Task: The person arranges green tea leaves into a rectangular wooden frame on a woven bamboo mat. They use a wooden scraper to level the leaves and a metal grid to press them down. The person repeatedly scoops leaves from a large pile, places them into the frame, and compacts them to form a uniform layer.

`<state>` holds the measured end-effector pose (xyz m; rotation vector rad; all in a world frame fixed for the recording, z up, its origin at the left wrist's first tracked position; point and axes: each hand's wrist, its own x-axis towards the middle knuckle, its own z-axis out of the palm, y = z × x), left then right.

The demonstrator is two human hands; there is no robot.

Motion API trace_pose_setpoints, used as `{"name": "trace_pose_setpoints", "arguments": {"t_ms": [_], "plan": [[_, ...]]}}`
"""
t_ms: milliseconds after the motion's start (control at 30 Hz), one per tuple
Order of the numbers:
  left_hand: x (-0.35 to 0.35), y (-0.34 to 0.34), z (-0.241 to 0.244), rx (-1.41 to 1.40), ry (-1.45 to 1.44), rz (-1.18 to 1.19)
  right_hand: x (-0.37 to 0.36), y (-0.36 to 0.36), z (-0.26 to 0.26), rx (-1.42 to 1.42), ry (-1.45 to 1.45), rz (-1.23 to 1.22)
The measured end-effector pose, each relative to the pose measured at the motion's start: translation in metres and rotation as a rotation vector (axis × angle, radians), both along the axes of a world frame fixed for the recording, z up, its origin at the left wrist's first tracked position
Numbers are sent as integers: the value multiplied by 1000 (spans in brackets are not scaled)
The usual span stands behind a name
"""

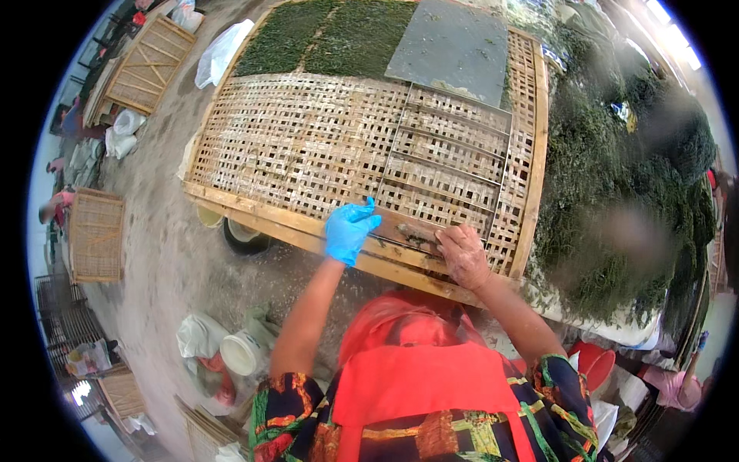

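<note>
A thin metal frame with crossbars [449, 138] lies on a woven bamboo screen [288, 138] edged with wood. Along its near end runs a brown wooden strip [407, 230] with bits of green on it. My right hand [463, 255], bare, has its fingers closed on the strip's right end. At the left end is my left hand [350, 232] in a blue glove, index finger and thumb spread; whether it grips the strip is unclear. A grey sheet [453, 46] lies at the frame's far end. Left of the sheet, dark green seaweed-like layers [358, 37] cover the screen.
A large heap of dark green seaweed-like material [618, 190] stands right of the screen. On the floor are a white bucket [239, 353], white sacks [199, 336] and a red tub [594, 364]. More wood-edged screens [97, 235] stand at left. Other people are at the room's edges.
</note>
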<state>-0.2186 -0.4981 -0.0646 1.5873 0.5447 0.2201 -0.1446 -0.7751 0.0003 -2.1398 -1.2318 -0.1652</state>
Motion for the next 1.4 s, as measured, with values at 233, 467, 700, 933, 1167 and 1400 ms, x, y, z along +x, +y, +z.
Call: {"name": "trace_pose_setpoints", "arguments": {"t_ms": [233, 467, 700, 933, 1167, 1400], "plan": [[4, 2, 10, 311, 76, -165, -3, -9, -7, 66, -60, 3], [-5, 16, 5, 304, -85, -132, -13, -29, 24, -83, 187, -214], [1, 8, 6, 382, -204, -144, -15, -217, 71, -345, 105, -1025], [-11, -15, 45, 261, -114, -100, 20, -319, 38, -460, 452, -1357], [23, -104, 103, 383, 14, -134, 71, -367, -5, -304, 392, -1342], [66, -202, 124, 289, -64, -374, 90, -417, 2, 215, 149, -1200]]}}
